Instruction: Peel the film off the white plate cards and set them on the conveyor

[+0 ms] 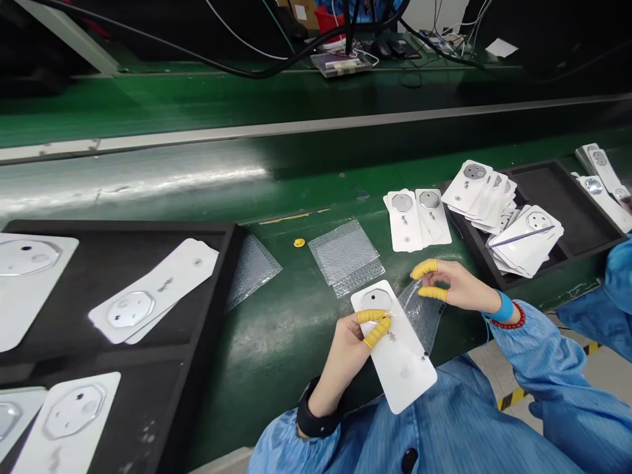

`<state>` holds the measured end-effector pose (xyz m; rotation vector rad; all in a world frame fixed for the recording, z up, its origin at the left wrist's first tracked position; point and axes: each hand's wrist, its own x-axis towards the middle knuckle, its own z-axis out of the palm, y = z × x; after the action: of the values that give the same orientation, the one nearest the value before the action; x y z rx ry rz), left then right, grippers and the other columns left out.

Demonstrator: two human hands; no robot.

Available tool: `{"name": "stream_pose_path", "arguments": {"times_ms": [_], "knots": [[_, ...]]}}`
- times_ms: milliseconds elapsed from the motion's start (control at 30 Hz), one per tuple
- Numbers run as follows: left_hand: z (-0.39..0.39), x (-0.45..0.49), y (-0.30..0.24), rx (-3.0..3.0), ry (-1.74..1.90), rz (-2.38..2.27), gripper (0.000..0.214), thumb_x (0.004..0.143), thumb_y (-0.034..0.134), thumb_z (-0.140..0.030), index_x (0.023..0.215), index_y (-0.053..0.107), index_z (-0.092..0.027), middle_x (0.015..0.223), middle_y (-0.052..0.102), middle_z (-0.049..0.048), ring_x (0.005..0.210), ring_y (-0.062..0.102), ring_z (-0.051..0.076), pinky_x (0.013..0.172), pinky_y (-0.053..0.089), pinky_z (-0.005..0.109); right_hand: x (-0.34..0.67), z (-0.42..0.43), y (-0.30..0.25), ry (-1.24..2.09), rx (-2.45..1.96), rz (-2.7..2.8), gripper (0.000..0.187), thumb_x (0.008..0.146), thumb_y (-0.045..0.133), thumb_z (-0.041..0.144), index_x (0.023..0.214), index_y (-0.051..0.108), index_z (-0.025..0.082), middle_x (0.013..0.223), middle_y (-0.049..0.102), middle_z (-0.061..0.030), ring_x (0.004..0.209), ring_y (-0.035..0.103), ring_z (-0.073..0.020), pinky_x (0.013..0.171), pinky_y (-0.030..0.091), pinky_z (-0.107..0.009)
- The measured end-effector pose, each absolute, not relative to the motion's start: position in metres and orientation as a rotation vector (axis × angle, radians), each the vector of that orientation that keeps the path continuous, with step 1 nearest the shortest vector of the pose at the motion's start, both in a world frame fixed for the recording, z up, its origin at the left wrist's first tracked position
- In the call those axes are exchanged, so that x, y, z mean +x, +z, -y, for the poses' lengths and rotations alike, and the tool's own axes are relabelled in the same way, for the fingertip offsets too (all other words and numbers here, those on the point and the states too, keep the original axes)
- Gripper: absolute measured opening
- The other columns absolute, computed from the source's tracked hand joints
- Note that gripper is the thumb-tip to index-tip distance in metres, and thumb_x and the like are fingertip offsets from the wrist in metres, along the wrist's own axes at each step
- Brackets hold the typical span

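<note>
A black foam-lined tray [123,227] at the far left holds flat white rectangular cards with round clear windows [153,293]. To its right, on the green conveyor belt [276,342], lie a small round yellow disc [299,243] and a clear square bubble-plastic bag [343,253]. The left hand [343,359], its yellow-cotted fingers [375,317] narrowly closed, appears to pinch the upper end of a white card [397,349] resting on the belt, though the exact grip is hard to see. A crumpled clear bubble bag [422,316] lies just beside that card. The right hand [461,286] hovers over it, its yellow-cotted fingers [424,268] narrowly parted, holding nothing. Further right, fanned white cards [523,243] overlap a black tray [553,191].
</note>
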<state>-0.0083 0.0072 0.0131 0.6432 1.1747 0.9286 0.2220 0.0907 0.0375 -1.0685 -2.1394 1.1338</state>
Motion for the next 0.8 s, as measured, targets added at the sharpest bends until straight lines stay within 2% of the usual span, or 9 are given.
{"name": "stream_pose_path", "arguments": {"times_ms": [67,133,267,333,533,667,800], "knots": [[-0.008,-0.007,0.012,0.594,0.938,-1.181,0.032,0.057,0.089,-0.040,0.072,0.077,-0.014,0.072,0.077,0.0072,0.058,0.066,0.016,0.056,0.053,0.025,0.214,-0.081,0.039,0.839,-1.101,2.122,0.017,0.091,0.061,0.026,0.108,0.063,0.020,0.105,0.065,-0.0085,0.093,0.065,-0.0189,0.084,0.059,-0.040],[-0.009,-0.004,0.013,0.558,0.948,-1.174,0.029,0.057,0.089,-0.038,0.070,0.077,-0.014,0.070,0.077,0.0054,0.057,0.065,0.014,0.056,0.052,0.023,0.202,-0.068,0.042,0.620,-1.064,2.099,0.014,0.092,0.060,0.021,0.106,0.064,0.021,0.106,0.065,-0.0090,0.098,0.064,-0.0200,0.087,0.057,-0.041],[-0.008,0.001,0.021,0.511,0.914,-1.093,0.028,0.054,0.091,-0.031,0.071,0.078,-0.013,0.065,0.075,0.0042,0.056,0.062,0.013,0.054,0.049,0.021,0.181,-0.045,0.041,0.779,-0.815,2.178,0.014,0.096,0.054,0.019,0.104,0.065,0.016,0.098,0.067,-0.0088,0.088,0.066,-0.0157,0.076,0.059,-0.028],[-0.006,0.001,0.026,0.474,0.887,-1.053,0.029,0.053,0.091,-0.031,0.071,0.078,-0.013,0.062,0.073,0.0044,0.055,0.062,0.013,0.055,0.049,0.021,0.177,-0.041,0.037,0.847,-0.776,2.204,0.016,0.097,0.052,0.019,0.103,0.066,0.014,0.097,0.068,-0.0097,0.085,0.067,-0.0153,0.073,0.059,-0.026],[-0.004,0.001,0.028,0.299,0.956,-1.086,0.030,0.051,0.089,-0.042,0.062,0.074,-0.018,0.062,0.072,-0.0011,0.059,0.061,0.011,0.060,0.051,0.020,0.180,-0.040,0.037,0.672,-0.795,2.359,0.018,0.097,0.047,0.013,0.096,0.065,0.013,0.097,0.068,-0.0109,0.083,0.066,-0.0175,0.068,0.058,-0.028],[-0.007,0.009,0.025,0.295,0.954,-1.093,0.027,0.051,0.088,-0.034,0.058,0.073,-0.012,0.055,0.067,0.0011,0.050,0.052,0.008,0.052,0.044,0.018,0.175,-0.035,0.040,0.471,-0.877,2.478,0.019,0.097,0.044,0.012,0.090,0.061,0.012,0.095,0.066,-0.0121,0.080,0.064,-0.0205,0.067,0.058,-0.033],[-0.010,0.014,0.020,0.299,0.958,-1.111,0.020,0.052,0.083,-0.028,0.056,0.072,-0.011,0.050,0.063,0.0004,0.046,0.046,0.007,0.049,0.039,0.018,0.170,-0.032,0.036,0.441,-0.926,2.543,0.016,0.097,0.043,0.012,0.091,0.057,0.014,0.096,0.064,-0.0113,0.083,0.061,-0.0208,0.071,0.057,-0.034]]}}
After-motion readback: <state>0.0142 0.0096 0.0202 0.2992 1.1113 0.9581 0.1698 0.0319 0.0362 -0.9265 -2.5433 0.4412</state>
